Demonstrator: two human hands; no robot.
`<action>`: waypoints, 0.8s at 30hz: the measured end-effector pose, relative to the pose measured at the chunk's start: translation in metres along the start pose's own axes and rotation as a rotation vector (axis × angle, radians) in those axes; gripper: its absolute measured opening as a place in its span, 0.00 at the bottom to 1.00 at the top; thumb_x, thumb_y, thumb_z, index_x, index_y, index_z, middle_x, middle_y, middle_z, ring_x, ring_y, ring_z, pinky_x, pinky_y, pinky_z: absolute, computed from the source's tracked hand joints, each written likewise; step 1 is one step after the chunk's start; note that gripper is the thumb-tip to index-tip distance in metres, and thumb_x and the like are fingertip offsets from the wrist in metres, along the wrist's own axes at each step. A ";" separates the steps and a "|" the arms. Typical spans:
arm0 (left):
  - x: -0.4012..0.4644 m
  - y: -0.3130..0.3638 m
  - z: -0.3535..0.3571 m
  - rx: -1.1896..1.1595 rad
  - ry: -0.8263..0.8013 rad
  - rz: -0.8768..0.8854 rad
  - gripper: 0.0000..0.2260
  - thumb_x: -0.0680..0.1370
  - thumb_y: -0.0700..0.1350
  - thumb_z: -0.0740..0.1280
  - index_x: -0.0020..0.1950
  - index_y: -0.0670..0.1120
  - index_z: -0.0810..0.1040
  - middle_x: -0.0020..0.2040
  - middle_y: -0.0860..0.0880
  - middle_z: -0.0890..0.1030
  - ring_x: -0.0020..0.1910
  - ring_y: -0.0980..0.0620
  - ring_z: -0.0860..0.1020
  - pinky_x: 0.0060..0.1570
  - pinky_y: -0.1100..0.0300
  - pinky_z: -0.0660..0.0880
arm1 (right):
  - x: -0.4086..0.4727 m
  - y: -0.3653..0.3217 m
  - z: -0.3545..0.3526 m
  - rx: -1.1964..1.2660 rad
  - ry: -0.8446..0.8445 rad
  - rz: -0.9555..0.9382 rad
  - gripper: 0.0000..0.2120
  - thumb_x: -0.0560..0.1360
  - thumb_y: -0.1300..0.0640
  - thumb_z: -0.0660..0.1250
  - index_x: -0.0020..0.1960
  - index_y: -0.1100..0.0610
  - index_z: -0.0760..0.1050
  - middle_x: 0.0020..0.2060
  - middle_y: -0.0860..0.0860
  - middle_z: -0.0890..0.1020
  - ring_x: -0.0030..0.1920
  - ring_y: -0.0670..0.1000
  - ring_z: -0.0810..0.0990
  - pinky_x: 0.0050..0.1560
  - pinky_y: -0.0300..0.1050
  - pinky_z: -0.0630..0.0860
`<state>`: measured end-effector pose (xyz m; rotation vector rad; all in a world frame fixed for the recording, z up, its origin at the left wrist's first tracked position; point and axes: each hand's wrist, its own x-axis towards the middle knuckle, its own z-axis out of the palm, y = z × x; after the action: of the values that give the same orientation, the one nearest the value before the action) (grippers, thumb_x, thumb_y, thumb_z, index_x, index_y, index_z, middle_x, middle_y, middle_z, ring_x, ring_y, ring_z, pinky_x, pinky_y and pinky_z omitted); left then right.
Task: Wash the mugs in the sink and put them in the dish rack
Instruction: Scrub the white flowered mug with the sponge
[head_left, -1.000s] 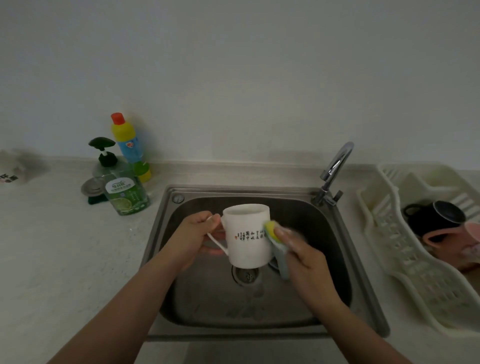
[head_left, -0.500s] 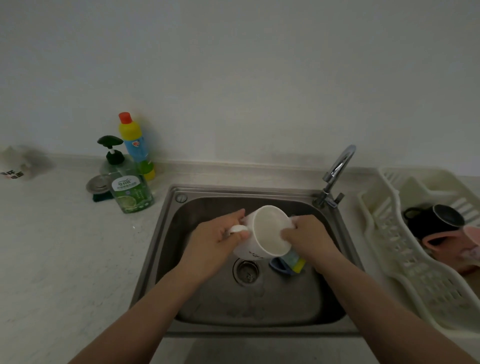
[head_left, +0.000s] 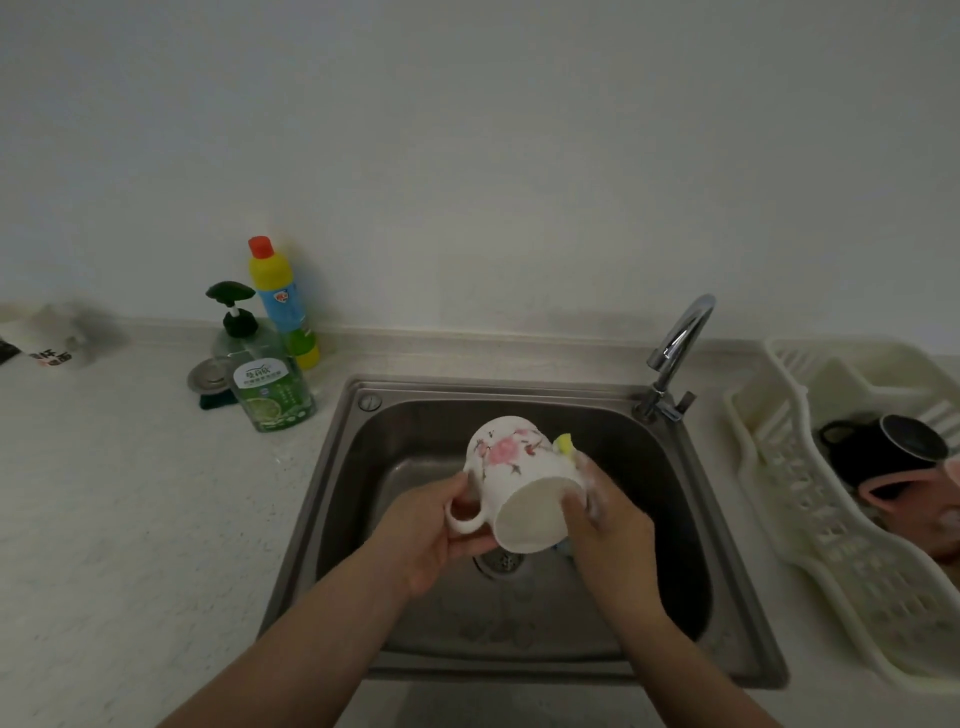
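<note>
While left hand (head_left: 431, 535) grips it, glossy floral mug (head_left: 519, 478) — cylindrical — tilts.

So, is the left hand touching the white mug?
Touching. The head view shows the left hand gripping the white mug at its handle, thumb against the wall, over the sink.

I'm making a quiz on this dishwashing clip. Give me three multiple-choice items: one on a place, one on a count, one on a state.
1. Where is the white floral mug?
A. in the dish rack
B. held over the sink
C. on the counter

2. How many mugs lie in the dish rack?
A. none
B. two
C. five

3. How does the floral mug sit?
A. tipped, mouth toward the camera
B. upright
C. upside down on the drain

Answers:
1 B, the left hand has its grip at the handle above the sink.
2 B, a black mug and a pink mug.
3 A, its open mouth faces the camera.
</note>
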<state>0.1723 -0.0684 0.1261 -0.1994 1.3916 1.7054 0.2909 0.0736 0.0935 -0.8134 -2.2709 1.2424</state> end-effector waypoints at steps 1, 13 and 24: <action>0.001 0.000 -0.003 0.053 0.011 0.054 0.11 0.82 0.44 0.61 0.57 0.38 0.78 0.46 0.42 0.85 0.45 0.45 0.85 0.44 0.47 0.83 | -0.007 0.003 -0.002 0.022 -0.041 0.006 0.22 0.80 0.54 0.63 0.71 0.41 0.65 0.58 0.40 0.77 0.55 0.35 0.76 0.45 0.25 0.74; 0.010 0.002 0.003 0.302 0.088 0.213 0.08 0.82 0.42 0.63 0.44 0.41 0.76 0.47 0.41 0.82 0.45 0.47 0.82 0.45 0.48 0.80 | 0.032 -0.028 0.002 -0.800 -0.269 -0.681 0.38 0.55 0.59 0.82 0.64 0.53 0.78 0.64 0.52 0.78 0.67 0.56 0.75 0.68 0.51 0.67; 0.027 0.002 -0.021 0.362 0.165 0.334 0.12 0.81 0.39 0.64 0.37 0.42 0.75 0.34 0.47 0.76 0.36 0.51 0.74 0.38 0.59 0.69 | 0.023 -0.016 0.015 -0.763 -0.136 -0.876 0.16 0.71 0.56 0.66 0.57 0.53 0.82 0.60 0.53 0.81 0.64 0.54 0.77 0.70 0.50 0.66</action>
<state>0.1468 -0.0714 0.1033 0.1043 1.9144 1.6907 0.2603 0.0729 0.1017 0.1279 -2.7274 0.0261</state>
